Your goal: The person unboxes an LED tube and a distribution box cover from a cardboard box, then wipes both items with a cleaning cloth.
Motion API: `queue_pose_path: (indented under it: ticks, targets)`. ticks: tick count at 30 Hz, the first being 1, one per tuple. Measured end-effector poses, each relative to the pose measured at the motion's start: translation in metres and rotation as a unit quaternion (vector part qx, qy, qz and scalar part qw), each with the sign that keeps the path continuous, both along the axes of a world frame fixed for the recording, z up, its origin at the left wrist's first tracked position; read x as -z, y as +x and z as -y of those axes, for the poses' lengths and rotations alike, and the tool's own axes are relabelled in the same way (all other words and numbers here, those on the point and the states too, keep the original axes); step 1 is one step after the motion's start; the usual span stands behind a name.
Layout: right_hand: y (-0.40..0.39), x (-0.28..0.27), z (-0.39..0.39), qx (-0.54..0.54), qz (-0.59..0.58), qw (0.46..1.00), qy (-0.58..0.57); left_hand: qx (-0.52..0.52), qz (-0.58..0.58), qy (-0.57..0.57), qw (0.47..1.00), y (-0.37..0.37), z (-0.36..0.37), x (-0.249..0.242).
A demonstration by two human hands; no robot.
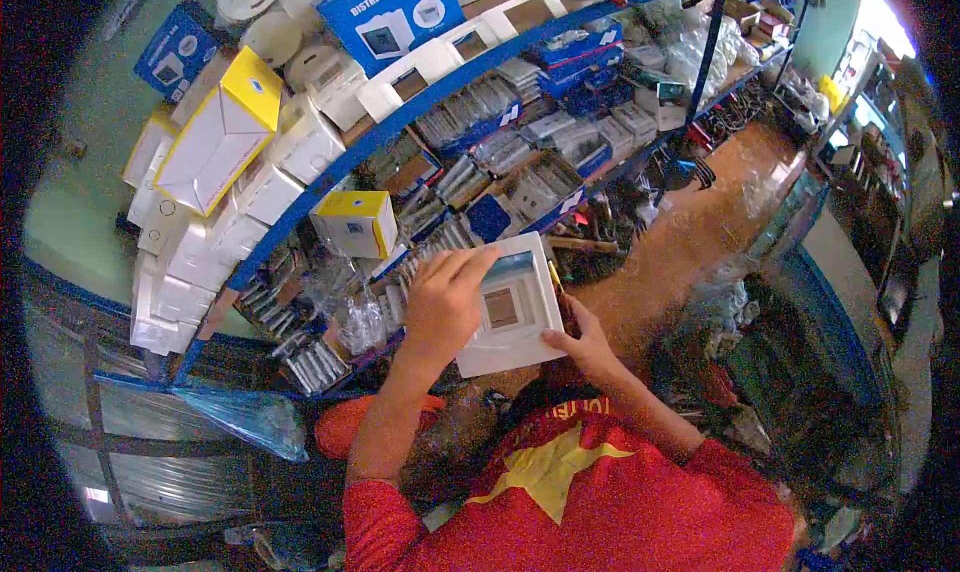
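Nearest you: your red shirt (640, 492) with its yellow star (555, 472), just below the white housing (490, 359). Orange-red thing (350, 427) sits lower left of the housing

Housing is up in front of you, off the shelf, tilted, its framed opening (500, 309) facing you. Blue-tinted panel (515, 264) is in its upper part

Your right hand (592, 350) grips the housing's lower right side, thumb on the front, fingers mostly hidden behind. Your left hand (445, 297) is bent over its upper left part, fingertips at the tinted panel. Thumb hidden, so can't tell if it pinches or only touches. Yellow-and-dark thing (556, 275) shows at the housing's right edge; can't tell if you hold it

Step in hand reads as two-handed handling, maybe a look at the front. Any move from here calls for a firm right grip, light left fingers on the panel and no twist on the frame

Beyond the housing, up-left: small yellow-and-white carton (350, 222) among wrapped packets (318, 364) on the lower shelf. Farther that way, past the blue shelf rail (345, 162): big yellow-and-white carton (222, 137), white boxes (190, 247), blue DISTRIBUTION BOX carton (425, 7). Brown floor (700, 212) runs off up-right of the housing
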State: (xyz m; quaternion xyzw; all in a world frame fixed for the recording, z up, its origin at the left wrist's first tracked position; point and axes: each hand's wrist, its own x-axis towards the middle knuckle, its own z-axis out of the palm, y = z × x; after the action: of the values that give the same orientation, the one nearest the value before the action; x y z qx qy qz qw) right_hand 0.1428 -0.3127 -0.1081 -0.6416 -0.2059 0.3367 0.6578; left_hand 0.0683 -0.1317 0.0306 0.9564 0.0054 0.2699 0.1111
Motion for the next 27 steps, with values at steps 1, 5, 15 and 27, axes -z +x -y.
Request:
queue_pose_path:
  ticks: [1,5,15,27]
  targets:
    - [0.001,0.0,0.0,-0.001,-0.019,1.0,-0.004,0.006,0.007,-0.01,1.0,0.0,-0.001,0.002]
    - [0.007,0.02,0.001,-0.007,-0.002,1.0,0.021,0.016,0.014,-0.111,0.994,0.002,-0.008,0.007]
    - [0.009,-0.007,0.003,0.005,0.023,0.999,0.04,0.011,0.076,-0.156,0.985,0.007,-0.021,0.026]
    - [0.017,0.003,0.007,-0.001,0.097,0.995,-0.005,0.005,0.105,-0.178,0.978,0.005,-0.025,0.034]
